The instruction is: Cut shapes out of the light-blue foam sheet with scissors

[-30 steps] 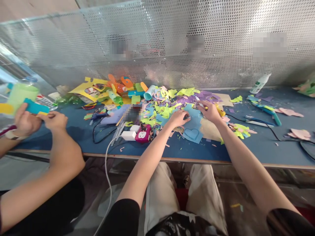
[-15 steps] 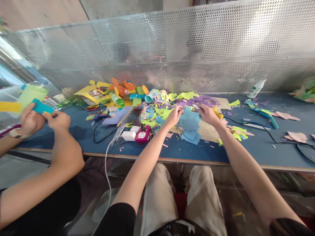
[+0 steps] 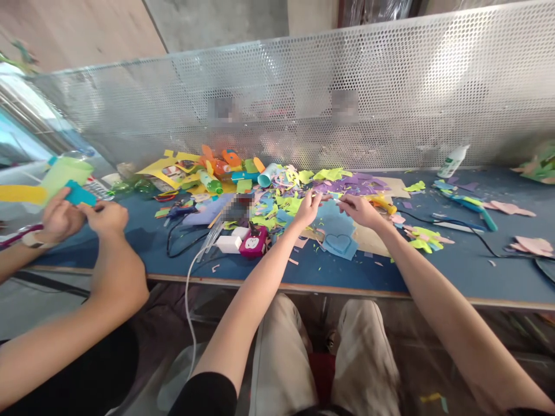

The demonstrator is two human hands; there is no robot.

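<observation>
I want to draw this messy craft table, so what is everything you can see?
table: one, blue, across the middle
mesh screen: one, silver, behind the table
scraps: many, yellow, green, purple, blue, heaped mid-table
heart sheet: one, blue, lying by the hands
white bottle: one, white, back right
green bottle: one, green, lying back left
cable: one, black, right side
co-worker's hands: two, left edge, holding a teal piece
left hand: one, bare, raised over the scraps
right hand: one, bare, close beside it, fingers bent

Whether the right hand point(image 3: 359, 209) grips anything is too small to tell.
</observation>
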